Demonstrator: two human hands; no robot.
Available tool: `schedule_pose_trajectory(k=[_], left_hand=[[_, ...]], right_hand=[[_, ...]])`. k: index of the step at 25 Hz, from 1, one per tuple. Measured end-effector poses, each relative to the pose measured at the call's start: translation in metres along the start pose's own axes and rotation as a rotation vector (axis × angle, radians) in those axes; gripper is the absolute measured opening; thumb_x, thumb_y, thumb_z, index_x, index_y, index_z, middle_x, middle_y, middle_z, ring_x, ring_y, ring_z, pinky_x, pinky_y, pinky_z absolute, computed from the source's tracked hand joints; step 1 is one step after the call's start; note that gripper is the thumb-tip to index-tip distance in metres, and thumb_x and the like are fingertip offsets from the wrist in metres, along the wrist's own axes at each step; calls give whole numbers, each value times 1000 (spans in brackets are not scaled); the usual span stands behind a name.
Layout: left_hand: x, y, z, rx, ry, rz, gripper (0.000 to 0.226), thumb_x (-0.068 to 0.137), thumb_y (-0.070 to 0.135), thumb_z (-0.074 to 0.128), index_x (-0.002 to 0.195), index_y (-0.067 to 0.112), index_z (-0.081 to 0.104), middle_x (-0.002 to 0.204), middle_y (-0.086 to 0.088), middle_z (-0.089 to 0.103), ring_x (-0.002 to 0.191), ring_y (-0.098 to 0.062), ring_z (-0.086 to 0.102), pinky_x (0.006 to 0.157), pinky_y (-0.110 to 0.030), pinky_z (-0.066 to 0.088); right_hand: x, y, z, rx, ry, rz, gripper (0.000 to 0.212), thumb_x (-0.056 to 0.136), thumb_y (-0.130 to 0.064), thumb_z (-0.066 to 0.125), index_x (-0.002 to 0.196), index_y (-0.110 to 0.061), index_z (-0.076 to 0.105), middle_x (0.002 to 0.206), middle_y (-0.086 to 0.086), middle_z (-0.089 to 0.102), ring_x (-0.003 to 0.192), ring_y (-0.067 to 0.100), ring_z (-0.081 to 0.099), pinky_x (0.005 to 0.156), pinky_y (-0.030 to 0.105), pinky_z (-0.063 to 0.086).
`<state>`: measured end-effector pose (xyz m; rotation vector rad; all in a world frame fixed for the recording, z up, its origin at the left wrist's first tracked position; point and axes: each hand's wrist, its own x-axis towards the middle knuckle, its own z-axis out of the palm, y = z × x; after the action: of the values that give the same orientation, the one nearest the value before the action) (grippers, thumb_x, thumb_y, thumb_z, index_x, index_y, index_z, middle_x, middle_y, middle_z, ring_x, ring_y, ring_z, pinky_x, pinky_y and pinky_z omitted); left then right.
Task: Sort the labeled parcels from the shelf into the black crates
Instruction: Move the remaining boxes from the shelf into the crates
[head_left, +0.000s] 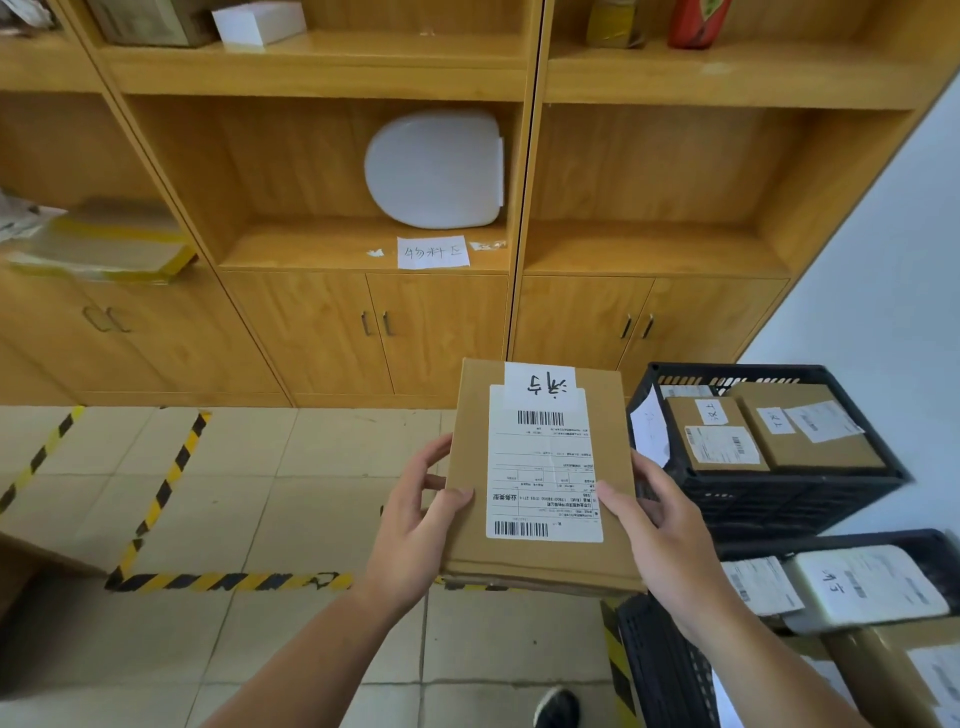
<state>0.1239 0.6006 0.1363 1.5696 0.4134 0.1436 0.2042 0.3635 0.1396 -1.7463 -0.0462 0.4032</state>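
A flat brown cardboard parcel (613, 467) with a white shipping label and a handwritten paper tag is held level in front of me. My left hand (415, 519) grips its left edge, thumb on top. My right hand (660, 525) grips its right edge, thumb on the label. To the right stands a black crate (779, 499) holding two brown labeled parcels (810, 447). A nearer black crate (670, 670) at lower right holds a white padded parcel (878, 587) and other labeled packages.
A wooden shelf unit (363, 249) with cabinet doors stands ahead; a white oval lid (436, 169) leans in its middle bay above a handwritten paper sign (432, 252). Yellow-black tape (166, 483) marks the tiled floor. My shoe (557, 706) shows at the bottom.
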Motion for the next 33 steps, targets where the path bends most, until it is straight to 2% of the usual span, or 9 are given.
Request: schedule_pose_trajectory(k=[4,8,10,12,19,22,25,29,33], left_hand=[[47,1,14,31,-27,-11,51,84,44,54,133,57,49,129,23,59,112,-13,61,84,-36,59],[101,13,45,65,-83,-14,49,80,48,55,127,62,51,126,27,60,109,-7,61,78,-25,55],[134,20,69,92,-123,-21,48,74,56,56,121,68,51,124,29,61,110,-6,62,84,-29,54],[164,25,95,122,-168,-31,54,72,59,56,126,64,51,121,26,63,111,-8,63,88,-34,54],[241,43,192,220,-360,-31,53,75,57,56,127,62,48,111,22,65,98,2,64,79,-25,50],[260,51,229,240,-457,-3,55,72,60,55,126,60,47,111,34,62,97,7,62,75,-16,48],[282,52,270,254,-580,6,48,80,45,55,126,55,48,107,46,58,94,15,58,70,-9,46],[313,40,325,255,-750,-32,49,81,39,56,127,53,52,112,28,66,99,2,63,76,-24,48],[333,29,379,270,-942,-84,44,92,31,63,129,51,53,115,7,66,95,-9,70,69,-24,54]], right_hand=[[41,-1,-8,-2,27,13,67,75,-63,65,139,-50,52,130,-8,68,111,14,70,83,37,64],[85,-1,-32,30,66,17,70,73,-66,65,139,-50,51,130,-12,68,113,12,69,86,41,64],[110,1,-53,68,108,27,65,76,-63,66,138,-50,52,129,-13,68,112,10,70,88,41,63],[130,5,-74,98,163,30,51,88,-52,68,136,-50,53,129,-14,67,110,6,69,86,37,62],[170,14,-154,113,347,76,37,97,-43,65,129,-58,54,130,-17,66,109,3,68,87,33,59],[175,17,-180,115,459,126,45,97,-45,65,139,-51,51,132,-15,64,109,6,68,88,36,58],[176,23,-202,130,587,198,49,97,-45,64,143,-48,48,133,-17,60,111,3,64,87,34,57],[169,32,-225,130,770,272,53,96,-45,64,145,-48,45,136,-17,55,111,1,62,81,25,54],[158,33,-241,187,945,363,54,96,-43,64,146,-44,44,134,-19,53,105,2,64,65,16,55]])
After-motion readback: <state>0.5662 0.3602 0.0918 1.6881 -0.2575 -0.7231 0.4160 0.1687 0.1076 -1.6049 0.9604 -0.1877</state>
